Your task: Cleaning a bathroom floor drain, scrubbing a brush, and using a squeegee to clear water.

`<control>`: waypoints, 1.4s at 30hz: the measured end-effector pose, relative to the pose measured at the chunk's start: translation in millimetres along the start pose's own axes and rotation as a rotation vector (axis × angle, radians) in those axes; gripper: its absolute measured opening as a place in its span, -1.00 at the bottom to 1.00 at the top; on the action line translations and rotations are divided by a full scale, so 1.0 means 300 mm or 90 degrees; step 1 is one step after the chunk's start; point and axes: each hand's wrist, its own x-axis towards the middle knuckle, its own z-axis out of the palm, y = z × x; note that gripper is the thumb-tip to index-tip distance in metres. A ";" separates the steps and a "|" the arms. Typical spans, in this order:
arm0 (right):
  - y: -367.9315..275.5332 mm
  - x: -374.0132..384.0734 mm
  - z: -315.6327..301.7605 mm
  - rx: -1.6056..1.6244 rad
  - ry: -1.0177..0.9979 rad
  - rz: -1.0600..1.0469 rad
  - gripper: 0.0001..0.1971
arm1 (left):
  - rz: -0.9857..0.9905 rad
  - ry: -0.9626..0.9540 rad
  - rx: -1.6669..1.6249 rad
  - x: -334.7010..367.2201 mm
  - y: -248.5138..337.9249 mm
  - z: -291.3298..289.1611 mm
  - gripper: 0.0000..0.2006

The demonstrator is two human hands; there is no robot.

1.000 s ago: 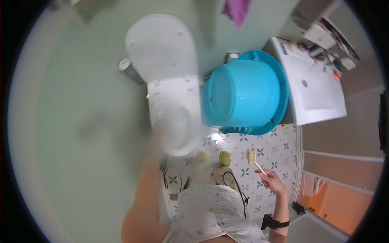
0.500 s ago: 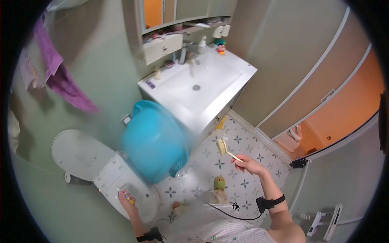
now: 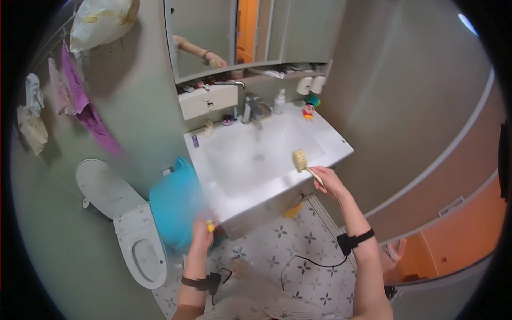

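Cream, the brush [image 3: 300, 159] appears over the sink's [image 3: 332, 143] front edge, its handle gripped by the right hand [image 3: 330, 182], the blurred left hand [image 3: 201, 230] apparently grasping a yellow thing [image 3: 210, 226]: seemingly a carrying step, any next move calling for steady grips.

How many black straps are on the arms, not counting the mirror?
2: one strap around the left forearm, and a second strap around the right forearm, whose hand holds the brush.
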 end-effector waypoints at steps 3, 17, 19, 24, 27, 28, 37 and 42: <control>-0.108 0.239 -0.027 -0.259 -0.014 -0.106 -0.68 | -0.050 -0.071 0.050 0.037 -0.007 0.127 -0.83; -0.241 1.039 0.073 -0.541 -0.171 -0.304 -0.52 | -0.125 -0.092 0.038 0.522 -0.274 0.420 -0.84; -0.237 1.125 0.075 -0.529 -0.160 -0.365 -0.52 | -0.128 -0.077 0.044 0.573 -0.288 0.457 -0.84; -0.328 1.208 0.101 -0.693 -0.195 -0.577 -0.63 | -0.099 -0.057 0.060 0.704 -0.328 0.497 -0.82; -0.353 1.322 0.026 -0.679 -0.177 -0.669 -0.71 | -0.113 -0.028 0.063 0.774 -0.332 0.655 -0.81; -0.384 1.319 0.043 -0.691 -0.193 -0.670 -0.72 | -0.136 -0.026 0.027 0.802 -0.344 0.685 -0.81; -0.246 1.196 -0.079 -0.728 -0.338 -0.298 -0.64 | -0.163 -0.100 0.030 0.944 -0.486 0.785 -0.84; 0.098 1.147 -0.229 -0.450 -0.459 0.065 -0.57 | -0.168 -0.068 0.161 0.882 -0.458 0.803 -0.83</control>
